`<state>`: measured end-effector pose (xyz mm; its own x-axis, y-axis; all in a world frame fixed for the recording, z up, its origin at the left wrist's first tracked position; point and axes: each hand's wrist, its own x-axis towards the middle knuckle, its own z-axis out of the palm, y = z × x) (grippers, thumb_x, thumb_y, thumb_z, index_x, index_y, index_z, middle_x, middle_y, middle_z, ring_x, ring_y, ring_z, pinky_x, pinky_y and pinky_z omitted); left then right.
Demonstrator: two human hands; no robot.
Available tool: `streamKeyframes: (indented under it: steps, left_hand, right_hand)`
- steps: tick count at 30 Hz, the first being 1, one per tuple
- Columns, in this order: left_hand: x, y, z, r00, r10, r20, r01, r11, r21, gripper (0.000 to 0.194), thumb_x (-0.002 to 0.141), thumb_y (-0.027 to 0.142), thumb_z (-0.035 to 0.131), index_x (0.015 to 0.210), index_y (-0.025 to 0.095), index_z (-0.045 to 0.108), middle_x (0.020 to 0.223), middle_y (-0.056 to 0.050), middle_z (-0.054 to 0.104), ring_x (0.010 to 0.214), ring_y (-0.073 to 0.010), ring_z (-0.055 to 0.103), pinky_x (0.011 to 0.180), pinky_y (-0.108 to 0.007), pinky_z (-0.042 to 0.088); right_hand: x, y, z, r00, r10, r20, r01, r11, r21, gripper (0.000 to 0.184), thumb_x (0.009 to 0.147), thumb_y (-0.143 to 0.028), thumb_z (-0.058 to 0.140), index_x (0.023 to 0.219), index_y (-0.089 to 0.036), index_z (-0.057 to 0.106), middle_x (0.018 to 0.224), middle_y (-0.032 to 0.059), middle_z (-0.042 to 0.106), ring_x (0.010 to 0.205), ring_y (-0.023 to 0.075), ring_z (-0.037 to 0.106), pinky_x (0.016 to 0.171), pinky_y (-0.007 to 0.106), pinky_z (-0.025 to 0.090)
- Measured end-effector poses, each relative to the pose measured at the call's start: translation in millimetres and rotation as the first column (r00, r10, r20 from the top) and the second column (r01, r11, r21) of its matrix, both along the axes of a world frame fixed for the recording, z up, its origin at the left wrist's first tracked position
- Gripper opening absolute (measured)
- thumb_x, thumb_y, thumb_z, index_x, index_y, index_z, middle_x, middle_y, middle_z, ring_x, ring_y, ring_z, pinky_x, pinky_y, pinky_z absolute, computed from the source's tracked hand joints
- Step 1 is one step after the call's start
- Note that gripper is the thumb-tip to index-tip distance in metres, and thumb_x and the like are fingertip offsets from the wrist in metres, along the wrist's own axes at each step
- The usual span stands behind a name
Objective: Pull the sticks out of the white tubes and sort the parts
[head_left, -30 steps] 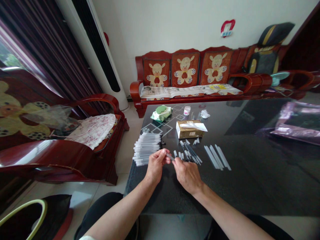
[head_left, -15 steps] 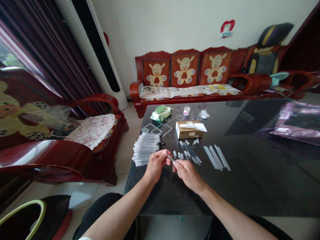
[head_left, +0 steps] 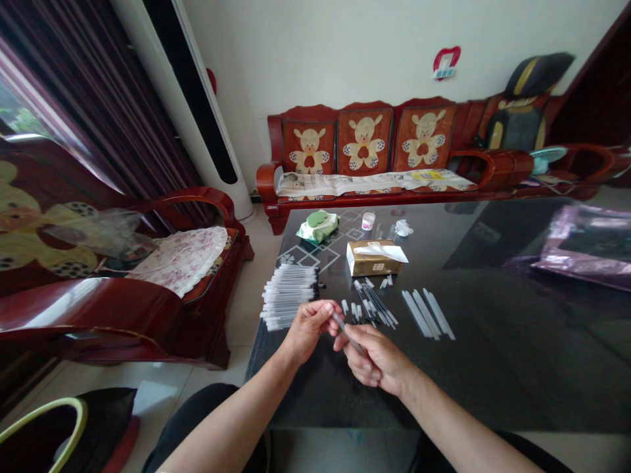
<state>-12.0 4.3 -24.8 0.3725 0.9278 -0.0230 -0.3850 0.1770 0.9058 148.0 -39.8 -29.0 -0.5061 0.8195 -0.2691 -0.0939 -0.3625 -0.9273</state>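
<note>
Had either grip slackened, the grey pen (head_left: 349, 335) could, in my judgement, have slipped onto the black table (head_left: 493, 374). It was above the table's near left part: your left hand (head_left: 311, 323) pinched its far end, your right hand (head_left: 372, 358) its near part. Its axis ran far left to near right; I could not tell where the tip pointed.

The dark table (head_left: 493, 387) carries a row of pens (head_left: 290, 295), small caps (head_left: 345, 308), thin refills (head_left: 381, 305), pale tubes (head_left: 426, 314), a tissue box (head_left: 363, 265), a wipes packet (head_left: 318, 226), a jar (head_left: 368, 221), crumpled tissue (head_left: 403, 228) and purple plastic (head_left: 557, 246).
</note>
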Motion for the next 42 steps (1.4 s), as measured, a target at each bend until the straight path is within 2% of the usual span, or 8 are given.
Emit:
streamKeyframes:
  steps: [3,6,10,18,22,28,37,42]
  left_hand:
    - [4,-2,-1.9,0.996,0.091,0.014,-0.091,0.996,-0.002,0.028,0.080,0.037,0.063,0.080,0.009,0.066,0.063,-0.003,0.061,0.050,-0.0068,0.050,0.051,-0.018,0.039]
    - [9,-5,-7.6,0.982,0.188,0.016,-0.187,0.982,-0.031,0.028,0.079,0.037,0.065,0.081,0.009,0.066,0.066,-0.004,0.063,0.052,-0.0074,0.052,0.053,-0.019,0.041]
    - [11,-5,-13.2,0.959,0.282,0.039,-0.280,0.959,-0.053,0.028,0.078,0.037,0.065,0.082,0.010,0.066,0.065,-0.003,0.062,0.055,-0.0084,0.053,0.057,-0.020,0.043]
    - [1,1,-2.0,0.999,0.050,-0.007,-0.050,0.999,-0.020,0.033,0.076,0.043,0.066,0.078,0.010,0.067,0.062,-0.004,0.061,0.046,-0.0067,0.047,0.047,-0.019,0.036]
    - [6,-2,-1.6,0.993,0.116,-0.001,-0.116,0.993,-0.027,0.032,0.076,0.042,0.066,0.079,0.010,0.067,0.064,-0.004,0.062,0.049,-0.0074,0.049,0.050,-0.019,0.038]
    - [12,-5,-9.4,0.951,0.305,0.044,-0.302,0.952,-0.054,0.030,0.076,0.039,0.067,0.083,0.010,0.067,0.066,-0.003,0.063,0.054,-0.0084,0.054,0.058,-0.021,0.045]
    - [-3,1,0.4,1.000,-0.014,0.026,0.015,0.999,-0.037,0.031,0.078,0.040,0.065,0.081,0.009,0.067,0.065,-0.006,0.063,0.047,-0.0064,0.049,0.047,-0.018,0.037]
    - [6,-3,-3.3,0.993,0.115,0.018,-0.114,0.993,-0.034,0.028,0.079,0.037,0.064,0.080,0.009,0.067,0.066,-0.005,0.063,0.049,-0.0063,0.050,0.050,-0.018,0.040]
  right_hand:
    - [-2,1,3.2,0.972,-0.151,0.182,0.103,0.963,0.249,0.045,0.091,-0.053,0.031,0.073,-0.018,0.052,0.040,-0.0093,0.028,0.032,0.0057,0.022,0.037,0.021,0.024]
    - [-6,6,3.6,0.783,-0.426,0.453,0.040,0.762,0.647,0.043,0.092,-0.047,0.033,0.067,-0.017,0.053,0.052,0.0003,0.050,0.047,0.0101,0.045,0.051,0.024,0.033]
    - [-10,9,-1.2,0.552,-0.605,0.573,-0.095,0.638,0.765,0.038,0.092,-0.044,0.036,0.075,-0.018,0.058,0.059,0.0064,0.059,0.051,0.0138,0.051,0.054,0.027,0.031]
    - [-5,0,-1.8,0.998,-0.044,0.052,0.041,0.997,0.062,0.054,0.086,-0.063,0.034,0.089,-0.014,0.058,0.041,-0.0088,0.038,0.028,0.0046,0.023,0.032,0.019,0.021]
    - [-1,0,3.4,0.974,-0.156,0.167,0.114,0.965,0.237,0.046,0.088,-0.056,0.035,0.072,-0.017,0.053,0.041,-0.0092,0.030,0.032,0.0046,0.022,0.037,0.020,0.022]
    - [-10,8,0.6,0.574,-0.602,0.555,-0.063,0.643,0.763,0.036,0.091,-0.043,0.037,0.073,-0.018,0.057,0.059,0.0054,0.057,0.050,0.0123,0.047,0.053,0.027,0.029]
    - [-1,-2,1.6,1.000,0.007,-0.020,-0.007,1.000,0.014,0.052,0.088,-0.060,0.031,0.095,-0.015,0.058,0.040,-0.0098,0.036,0.027,0.0053,0.020,0.031,0.020,0.021]
    - [-2,0,4.5,0.942,-0.223,0.250,0.119,0.920,0.373,0.044,0.090,-0.052,0.034,0.070,-0.018,0.053,0.043,-0.0067,0.034,0.034,0.0061,0.027,0.041,0.022,0.025]
